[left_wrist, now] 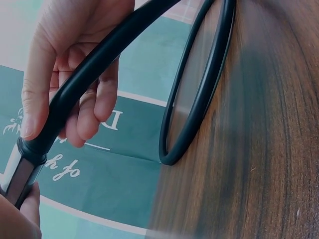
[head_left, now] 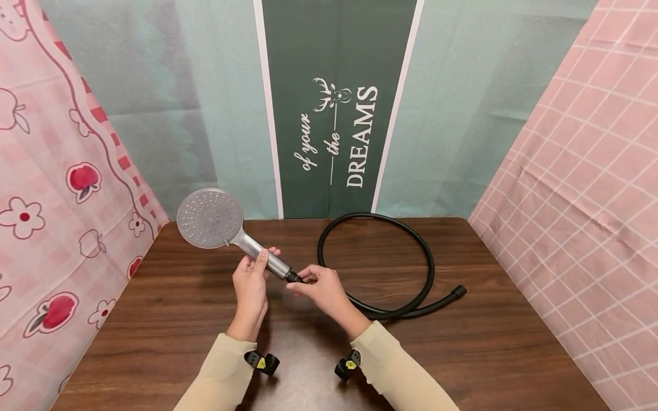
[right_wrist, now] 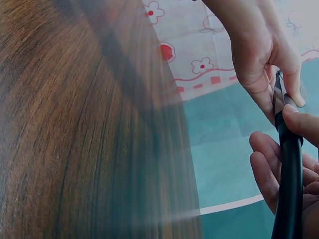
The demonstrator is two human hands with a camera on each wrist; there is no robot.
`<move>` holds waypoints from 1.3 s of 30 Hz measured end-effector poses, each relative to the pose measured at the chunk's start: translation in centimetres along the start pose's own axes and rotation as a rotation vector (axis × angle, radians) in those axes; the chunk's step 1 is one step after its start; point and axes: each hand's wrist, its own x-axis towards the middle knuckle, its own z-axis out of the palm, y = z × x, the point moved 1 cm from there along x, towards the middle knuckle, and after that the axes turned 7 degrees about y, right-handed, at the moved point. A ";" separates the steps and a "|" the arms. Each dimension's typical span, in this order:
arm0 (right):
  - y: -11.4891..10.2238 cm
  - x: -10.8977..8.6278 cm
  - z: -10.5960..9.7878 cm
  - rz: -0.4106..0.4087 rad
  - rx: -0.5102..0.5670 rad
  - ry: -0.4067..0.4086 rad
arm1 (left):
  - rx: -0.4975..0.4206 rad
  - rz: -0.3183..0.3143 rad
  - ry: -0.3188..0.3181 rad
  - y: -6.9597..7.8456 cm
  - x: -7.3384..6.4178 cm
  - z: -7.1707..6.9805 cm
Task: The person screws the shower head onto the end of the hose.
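Observation:
A silver shower head (head_left: pixel 209 219) with a round, nozzle-dotted face is held tilted above the table, its face up and to the left. My left hand (head_left: pixel 250 288) grips its handle, thumb laid along the top. At the handle's lower end, my right hand (head_left: pixel 325 289) pinches the black end of a shower hose (head_left: pixel 431 265). In the left wrist view the hose (left_wrist: pixel 94 64) meets the handle, with the right thumb on the joint. The right wrist view shows the hose end (right_wrist: pixel 290 184) in line with the handle. Whether it is threaded on cannot be seen.
The hose lies looped on the brown wooden table (head_left: pixel 169 297), its free end with a black connector (head_left: pixel 459 291) pointing right. Behind stands a green cloth backdrop (head_left: pixel 334 57) with printed words. Pink patterned cloths hang at both sides.

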 end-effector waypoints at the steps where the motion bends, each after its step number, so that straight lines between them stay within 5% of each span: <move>1: 0.0 0.0 0.0 0.001 -0.003 0.000 | 0.002 0.001 -0.001 0.0 0.0 0.0; 10: 0.2 0.1 -0.3 -0.079 -0.153 0.050 | 0.013 0.011 -0.008 0.0 0.1 0.0; 39: -0.1 -0.5 -0.3 -0.133 -0.144 0.057 | 0.010 0.006 0.001 0.0 -0.1 -0.2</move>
